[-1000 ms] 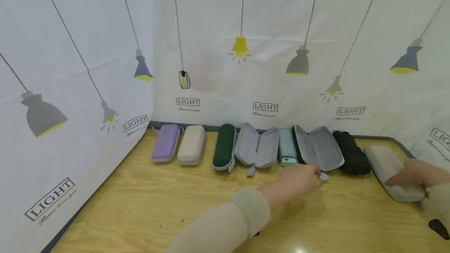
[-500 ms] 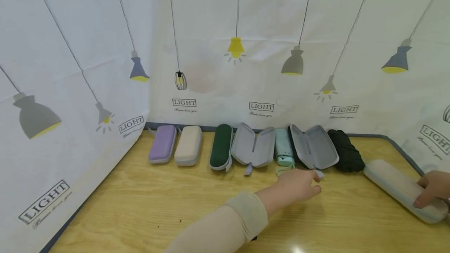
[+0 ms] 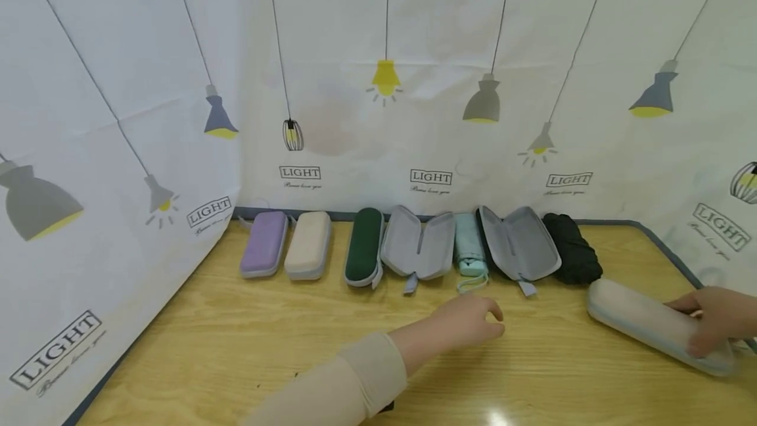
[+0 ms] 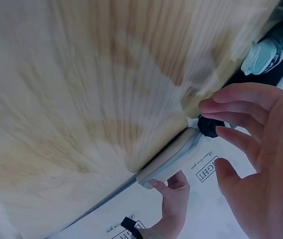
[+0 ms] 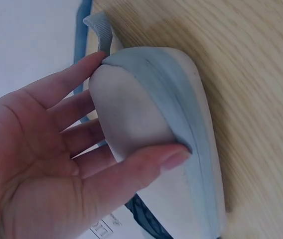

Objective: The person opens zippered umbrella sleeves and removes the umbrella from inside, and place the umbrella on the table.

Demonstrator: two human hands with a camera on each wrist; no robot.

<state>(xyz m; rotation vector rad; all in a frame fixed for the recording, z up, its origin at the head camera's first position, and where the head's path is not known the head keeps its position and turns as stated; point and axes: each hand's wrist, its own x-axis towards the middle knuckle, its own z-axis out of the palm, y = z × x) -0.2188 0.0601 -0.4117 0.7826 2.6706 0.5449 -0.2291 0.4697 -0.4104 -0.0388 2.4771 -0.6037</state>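
At the table's right side, my right hand (image 3: 723, 321) grips the near end of a closed beige zip case (image 3: 639, 317) with a grey-blue zip band. In the right wrist view, the thumb lies on one side of the case (image 5: 126, 109) and the fingers on the other, beside a fabric pull tab (image 5: 99, 30). My left hand (image 3: 467, 322) hovers over the wood with loosely bent fingers and holds nothing. Nearest to it are a mint folding umbrella (image 3: 470, 242) with a wrist loop and an open grey-lined case (image 3: 535, 248).
Along the back edge stand a purple case (image 3: 263, 242), a cream case (image 3: 308, 242), a dark green case (image 3: 363, 245) and another open grey-lined case (image 3: 437, 245). A black folded fabric bundle (image 3: 570, 252) lies at the row's right end. A printed sheet (image 3: 355, 104) hangs behind.
My left hand has drawn back from the right open case's tab toward the lower left. The beige case has been pulled nearer and turned under my right hand. The head view has shifted slightly.
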